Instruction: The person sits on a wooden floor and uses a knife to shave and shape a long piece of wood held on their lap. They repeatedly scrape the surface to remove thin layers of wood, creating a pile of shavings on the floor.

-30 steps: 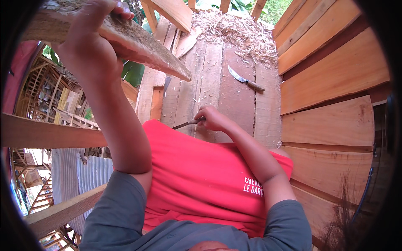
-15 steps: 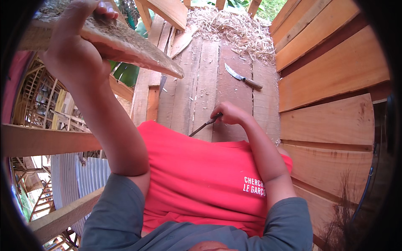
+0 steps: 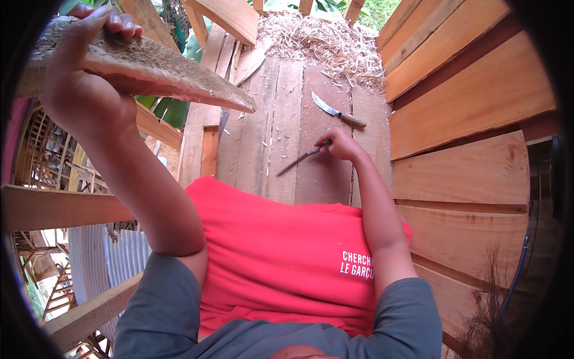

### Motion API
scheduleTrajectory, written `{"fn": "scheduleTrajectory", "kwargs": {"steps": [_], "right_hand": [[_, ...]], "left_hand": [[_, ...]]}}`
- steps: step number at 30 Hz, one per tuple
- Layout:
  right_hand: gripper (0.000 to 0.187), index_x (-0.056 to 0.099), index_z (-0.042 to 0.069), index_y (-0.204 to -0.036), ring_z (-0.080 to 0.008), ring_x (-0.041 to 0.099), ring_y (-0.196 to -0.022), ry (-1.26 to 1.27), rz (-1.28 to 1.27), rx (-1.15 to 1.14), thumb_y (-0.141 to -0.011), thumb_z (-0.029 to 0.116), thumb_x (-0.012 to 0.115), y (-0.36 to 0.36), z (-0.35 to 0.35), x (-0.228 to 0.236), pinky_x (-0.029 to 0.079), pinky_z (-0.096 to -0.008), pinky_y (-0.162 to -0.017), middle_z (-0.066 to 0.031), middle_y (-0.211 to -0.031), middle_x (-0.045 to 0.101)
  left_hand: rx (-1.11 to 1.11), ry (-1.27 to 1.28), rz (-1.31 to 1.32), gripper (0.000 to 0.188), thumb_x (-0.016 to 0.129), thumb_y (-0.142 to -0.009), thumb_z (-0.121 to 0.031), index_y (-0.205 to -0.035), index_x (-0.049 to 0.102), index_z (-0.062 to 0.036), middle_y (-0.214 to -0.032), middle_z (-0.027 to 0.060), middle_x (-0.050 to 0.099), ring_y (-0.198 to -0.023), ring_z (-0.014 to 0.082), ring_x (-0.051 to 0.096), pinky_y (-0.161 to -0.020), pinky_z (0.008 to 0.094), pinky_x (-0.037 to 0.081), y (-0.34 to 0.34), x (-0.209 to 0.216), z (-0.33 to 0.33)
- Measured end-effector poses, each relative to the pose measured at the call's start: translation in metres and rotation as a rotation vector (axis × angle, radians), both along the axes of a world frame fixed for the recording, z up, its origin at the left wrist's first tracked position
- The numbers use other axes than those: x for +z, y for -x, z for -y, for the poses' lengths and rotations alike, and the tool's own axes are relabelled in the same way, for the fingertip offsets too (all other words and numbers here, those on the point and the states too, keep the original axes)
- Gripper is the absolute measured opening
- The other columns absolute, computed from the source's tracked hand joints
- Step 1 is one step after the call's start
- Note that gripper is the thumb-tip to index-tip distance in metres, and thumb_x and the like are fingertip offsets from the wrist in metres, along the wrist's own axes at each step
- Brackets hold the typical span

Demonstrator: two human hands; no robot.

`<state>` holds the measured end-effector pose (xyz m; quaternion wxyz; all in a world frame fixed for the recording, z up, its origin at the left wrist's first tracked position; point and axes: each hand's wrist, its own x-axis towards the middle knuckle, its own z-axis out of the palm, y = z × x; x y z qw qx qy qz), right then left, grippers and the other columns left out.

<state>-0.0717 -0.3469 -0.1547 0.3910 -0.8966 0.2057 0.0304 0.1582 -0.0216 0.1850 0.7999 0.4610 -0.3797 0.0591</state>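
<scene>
My left hand (image 3: 81,87) is raised at the upper left, its fingers curled over the edge of a rough wooden plank (image 3: 179,75). The plank's narrow end points right, over the floor. Lower and to the right, my right hand (image 3: 341,145) is closed around the dark handle of a long, narrow dark tool (image 3: 299,160); whether it is a file or a knife I cannot tell. Its tip points down and left, toward the red cloth (image 3: 269,257) across my lap. Just beyond that hand lies a knife (image 3: 339,111) with a curved blade and wooden handle, untouched on the boards.
Pale wood shavings (image 3: 326,45) are heaped at the far end of the plank floor (image 3: 284,119). A wall of wooden boards (image 3: 472,107) stands at the right. At the left run a wooden rail (image 3: 69,207) and corrugated metal sheeting (image 3: 89,257).
My right hand has moved forward with the dark tool, nearer the knife, and more of the tool shows clear of the red cloth. My left hand and the plank have shifted slightly left.
</scene>
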Motion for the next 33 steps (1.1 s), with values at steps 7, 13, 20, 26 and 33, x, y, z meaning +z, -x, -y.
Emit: {"fn": "scheduleTrajectory", "kwargs": {"steps": [7, 13, 20, 26, 33], "right_hand": [[0.029, 0.077, 0.006, -0.112, -0.0204, 0.071, -0.091, -0.073, 0.104, -0.238, -0.082, 0.005, 0.08, -0.004, 0.025, 0.006, 0.054, -0.0335, -0.085, -0.0116, -0.101, 0.078], [0.027, 0.078, 0.006, -0.109, -0.0181, 0.071, -0.09, 0.086, -0.038, -0.027, -0.081, 0.005, 0.081, 0.003, 0.02, 0.009, 0.053, -0.0332, -0.085, -0.0126, -0.097, 0.078], [0.025, 0.077, 0.003, -0.109, -0.0173, 0.071, -0.089, -0.082, -0.037, -0.035, -0.084, 0.006, 0.08, 0.004, 0.029, 0.017, 0.054, -0.0331, -0.084, -0.0096, -0.098, 0.078], [0.028, 0.075, 0.002, -0.111, -0.0211, 0.072, -0.084, 0.237, 0.186, -0.372, -0.085, 0.01, 0.08, 0.004, 0.009, 0.006, 0.055, -0.0349, -0.08, -0.0176, -0.1, 0.076], [0.031, 0.074, 0.006, -0.114, -0.0221, 0.07, -0.085, -0.012, 0.046, 0.214, -0.085, 0.013, 0.08, -0.026, -0.042, 0.029, 0.053, -0.0378, -0.078, -0.0144, -0.094, 0.075]], "left_hand": [[-0.024, 0.11, 0.023, 0.014, 0.062, -0.085, -0.003, -0.098, 0.057, -0.0016, -0.079, 0.0108, 0.057, -0.075, 0.0232, 0.06, -0.078, 0.039, 0.052, 0.009, 0.001, 0.003], [0.028, 0.142, 0.02, 0.015, 0.061, -0.085, -0.003, -0.098, 0.055, -0.0032, -0.079, 0.011, 0.057, -0.074, 0.0235, 0.059, -0.076, 0.0411, 0.052, 0.002, -0.003, 0.005], [-0.017, 0.158, -0.028, 0.015, 0.061, -0.084, -0.003, -0.099, 0.056, -0.0019, -0.079, 0.0114, 0.057, -0.073, 0.0235, 0.059, -0.076, 0.0416, 0.053, -0.001, -0.002, -0.004], [0.133, 0.214, -0.076, 0.018, 0.061, -0.084, -0.005, -0.101, 0.055, 0.0, -0.082, 0.0135, 0.054, -0.08, 0.0277, 0.056, -0.08, 0.0471, 0.05, 0.005, -0.004, 0.011], [0.086, 0.258, -0.107, 0.017, 0.06, -0.084, -0.004, -0.1, 0.055, -0.0001, -0.081, 0.0131, 0.055, -0.077, 0.0272, 0.057, -0.079, 0.0455, 0.051, -0.002, -0.008, 0.002]]}}
